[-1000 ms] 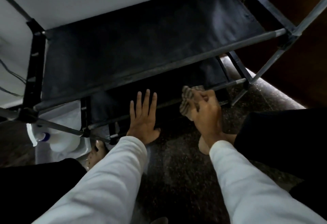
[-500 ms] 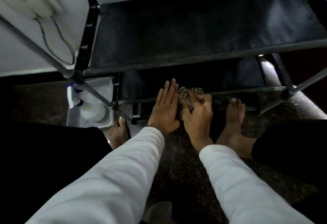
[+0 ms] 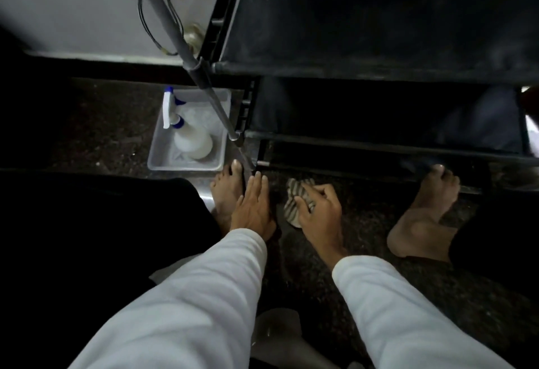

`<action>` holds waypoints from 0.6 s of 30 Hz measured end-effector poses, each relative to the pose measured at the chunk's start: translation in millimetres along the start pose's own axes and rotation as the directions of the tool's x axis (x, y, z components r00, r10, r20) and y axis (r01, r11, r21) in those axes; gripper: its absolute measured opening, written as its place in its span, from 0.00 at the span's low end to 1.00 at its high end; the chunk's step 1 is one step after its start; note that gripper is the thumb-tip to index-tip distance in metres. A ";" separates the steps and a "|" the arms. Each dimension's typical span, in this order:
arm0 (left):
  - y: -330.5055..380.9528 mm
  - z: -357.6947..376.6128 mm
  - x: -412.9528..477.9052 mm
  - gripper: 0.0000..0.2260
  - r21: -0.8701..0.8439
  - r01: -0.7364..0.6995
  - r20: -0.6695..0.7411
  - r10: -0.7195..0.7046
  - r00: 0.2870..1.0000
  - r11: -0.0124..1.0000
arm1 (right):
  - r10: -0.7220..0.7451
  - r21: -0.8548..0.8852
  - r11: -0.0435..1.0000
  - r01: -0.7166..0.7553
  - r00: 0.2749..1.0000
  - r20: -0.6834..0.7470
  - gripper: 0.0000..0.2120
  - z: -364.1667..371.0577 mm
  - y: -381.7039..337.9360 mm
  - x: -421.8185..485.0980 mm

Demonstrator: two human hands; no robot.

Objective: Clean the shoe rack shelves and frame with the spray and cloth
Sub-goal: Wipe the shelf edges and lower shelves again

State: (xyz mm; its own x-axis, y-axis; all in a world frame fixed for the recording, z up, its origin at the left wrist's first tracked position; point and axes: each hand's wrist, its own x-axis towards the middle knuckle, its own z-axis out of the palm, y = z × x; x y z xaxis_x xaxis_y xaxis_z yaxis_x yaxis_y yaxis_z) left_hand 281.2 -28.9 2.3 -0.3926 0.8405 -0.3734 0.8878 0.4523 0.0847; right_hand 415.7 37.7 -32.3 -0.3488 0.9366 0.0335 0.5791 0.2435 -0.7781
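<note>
The black shoe rack (image 3: pixel 379 68) fills the upper right, with dark fabric shelves and grey metal bars. A striped cloth (image 3: pixel 294 202) lies on the dark floor just in front of the lowest bar, and my right hand (image 3: pixel 319 211) grips it from above. My left hand (image 3: pixel 253 208) lies flat with straight fingers, its fingertips reaching the rack's front left foot. The white spray bottle (image 3: pixel 189 138) with a blue nozzle stands in a clear plastic tub (image 3: pixel 159 161) left of the rack.
My two bare feet (image 3: pixel 226 190) (image 3: pixel 423 214) rest on the speckled dark floor, one beside the left hand, one under the lowest bar at right. A diagonal grey frame pole (image 3: pixel 180 44) crosses above the tub. Cables (image 3: pixel 151 27) hang on the white wall.
The view has tilted down and shifted left. Both hands have drawn back from the lowest shelf bar towards me, the right one bringing the cloth down onto the floor.
</note>
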 end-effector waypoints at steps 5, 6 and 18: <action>0.6 -22.5 11.2 0.37 -0.075 0.014 0.082 -0.008 0.997 0.997 | 0.051 -0.044 0.998 -0.052 0.999 -0.015 0.13 12.7 -5.2 30.7; 2.0 -33.1 10.7 0.35 -0.040 0.023 0.060 -0.020 0.998 0.999 | 0.044 -0.031 0.999 -0.044 0.999 -0.001 0.13 17.3 -9.1 39.3; 7.0 -77.9 44.1 0.27 -0.068 0.036 0.135 -0.027 0.990 0.997 | 0.015 -0.271 0.960 0.066 0.958 0.287 0.17 87.4 -38.9 89.8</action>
State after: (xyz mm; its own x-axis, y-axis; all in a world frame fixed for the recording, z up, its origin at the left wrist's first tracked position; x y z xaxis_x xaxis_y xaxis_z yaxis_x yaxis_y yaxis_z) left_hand 251.4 34.6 58.4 -0.3800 0.7800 -0.4972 0.8547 0.5016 0.1336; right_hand 297.5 90.4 -53.8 -0.5368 0.8284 -0.1600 0.7330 0.3639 -0.5747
